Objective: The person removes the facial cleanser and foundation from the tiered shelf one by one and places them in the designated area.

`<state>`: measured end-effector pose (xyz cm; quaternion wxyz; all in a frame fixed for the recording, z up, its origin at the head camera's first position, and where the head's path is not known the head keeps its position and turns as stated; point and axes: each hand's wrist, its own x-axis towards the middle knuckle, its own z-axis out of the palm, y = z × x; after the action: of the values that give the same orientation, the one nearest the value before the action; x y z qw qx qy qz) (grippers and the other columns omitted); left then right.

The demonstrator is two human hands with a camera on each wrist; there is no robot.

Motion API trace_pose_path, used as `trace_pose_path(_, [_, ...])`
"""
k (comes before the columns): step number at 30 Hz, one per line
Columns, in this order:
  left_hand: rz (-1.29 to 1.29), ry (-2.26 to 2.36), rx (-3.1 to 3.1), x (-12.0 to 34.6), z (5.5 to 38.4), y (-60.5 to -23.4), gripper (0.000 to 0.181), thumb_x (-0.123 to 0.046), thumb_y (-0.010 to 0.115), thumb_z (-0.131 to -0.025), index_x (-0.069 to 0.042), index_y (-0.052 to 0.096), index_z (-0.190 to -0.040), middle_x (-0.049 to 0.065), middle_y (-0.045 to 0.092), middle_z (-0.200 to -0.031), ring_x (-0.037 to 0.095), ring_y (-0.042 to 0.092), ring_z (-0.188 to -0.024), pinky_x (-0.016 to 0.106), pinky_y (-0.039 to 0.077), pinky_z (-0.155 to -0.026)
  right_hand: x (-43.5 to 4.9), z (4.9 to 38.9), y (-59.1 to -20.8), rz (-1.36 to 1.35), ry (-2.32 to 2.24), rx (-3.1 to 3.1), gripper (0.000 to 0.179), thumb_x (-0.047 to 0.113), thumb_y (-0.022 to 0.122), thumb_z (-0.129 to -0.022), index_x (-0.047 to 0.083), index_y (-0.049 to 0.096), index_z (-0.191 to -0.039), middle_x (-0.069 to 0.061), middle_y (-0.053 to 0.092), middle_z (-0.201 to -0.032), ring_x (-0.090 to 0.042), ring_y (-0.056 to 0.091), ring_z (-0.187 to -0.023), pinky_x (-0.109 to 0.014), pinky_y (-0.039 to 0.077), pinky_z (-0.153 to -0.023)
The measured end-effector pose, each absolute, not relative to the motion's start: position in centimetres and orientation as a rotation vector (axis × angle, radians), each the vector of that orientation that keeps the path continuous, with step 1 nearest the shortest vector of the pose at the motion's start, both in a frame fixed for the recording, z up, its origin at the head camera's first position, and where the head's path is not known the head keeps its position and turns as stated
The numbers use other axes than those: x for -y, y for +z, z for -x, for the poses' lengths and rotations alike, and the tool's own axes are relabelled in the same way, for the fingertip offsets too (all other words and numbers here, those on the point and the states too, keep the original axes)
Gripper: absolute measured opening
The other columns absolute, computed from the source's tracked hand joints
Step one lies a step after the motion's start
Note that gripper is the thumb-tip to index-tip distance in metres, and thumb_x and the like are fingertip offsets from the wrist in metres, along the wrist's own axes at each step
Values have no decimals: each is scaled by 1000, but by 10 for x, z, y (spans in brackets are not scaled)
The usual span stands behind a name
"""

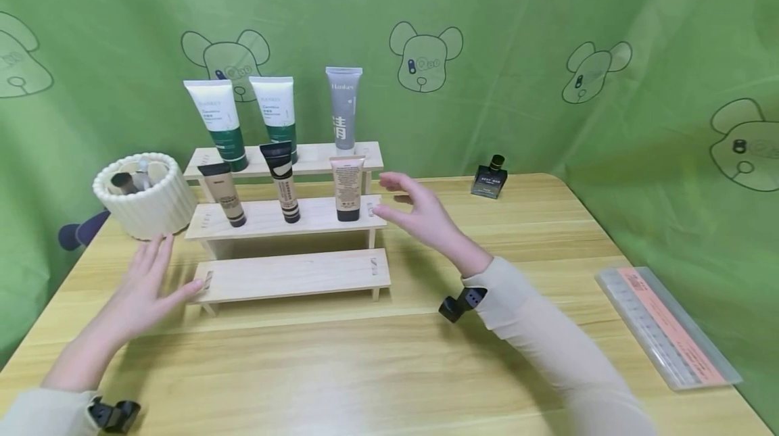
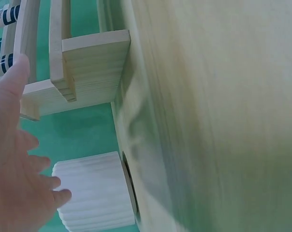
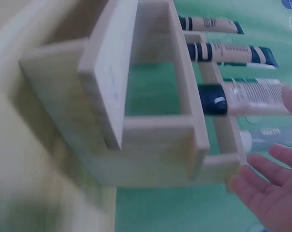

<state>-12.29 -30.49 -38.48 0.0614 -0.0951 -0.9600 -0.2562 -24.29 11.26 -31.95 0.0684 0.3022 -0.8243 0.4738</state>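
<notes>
A three-tier wooden display stand (image 1: pixel 292 276) stands on the table, its lowest shelf bare. The middle shelf carries a beige tube (image 1: pixel 223 194), a black-topped slim tube (image 1: pixel 287 187) and a pink tube (image 1: pixel 348 186). Along the top shelf are two white-and-green tubes (image 1: pixel 213 111) (image 1: pixel 275 101) and a grey tube (image 1: pixel 344 101). My left hand (image 1: pixel 138 294) has its fingers spread, thumb tip right by the lowest shelf's left end. Beside the middle shelf's right end, my right hand (image 1: pixel 420 213) reaches with loosely bent fingers and nothing in it.
A white ribbed pot (image 1: pixel 149 209) holding brushes stands at the back left, just beyond the left fingertips. Toward the back right is a dark perfume bottle (image 1: pixel 489 179). A clear ruler case with a pink strip (image 1: pixel 666 328) lies along the right edge. Green curtain surrounds the table.
</notes>
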Motion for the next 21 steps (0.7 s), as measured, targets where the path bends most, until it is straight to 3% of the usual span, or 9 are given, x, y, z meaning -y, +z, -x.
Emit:
trace_pose_path(5, [363, -831, 2875, 304, 124, -386, 93, -36, 63, -86, 3, 2, -145, 26, -4, -148, 46, -2, -133, 61, 0, -104, -97, 243, -322, -903, 1604, 2446, 47, 9, 69, -83, -3, 50, -124, -19, 56, -118, -29, 53, -107, -38, 46, -91])
trace_pose_path(11, [473, -815, 2875, 301, 126, -391, 86, -33, 68, -83, 11, 22, -140, 33, 14, -144, 50, 15, -129, 62, 12, -103, -85, 247, -324, -869, 1776, 2402, 42, -1, 66, -82, -7, 51, -121, -20, 59, -112, -29, 57, -101, -30, 48, -88])
trace_pose_path(21, [557, -782, 2880, 298, 123, -389, 72, -30, 69, -82, 9, 38, -134, 33, 33, -136, 52, 32, -120, 65, 26, -95, -76, 252, -324, -767, 1755, 2465, 33, 4, 66, -83, -4, 57, -114, -15, 63, -105, -23, 60, -94, -28, 49, -85])
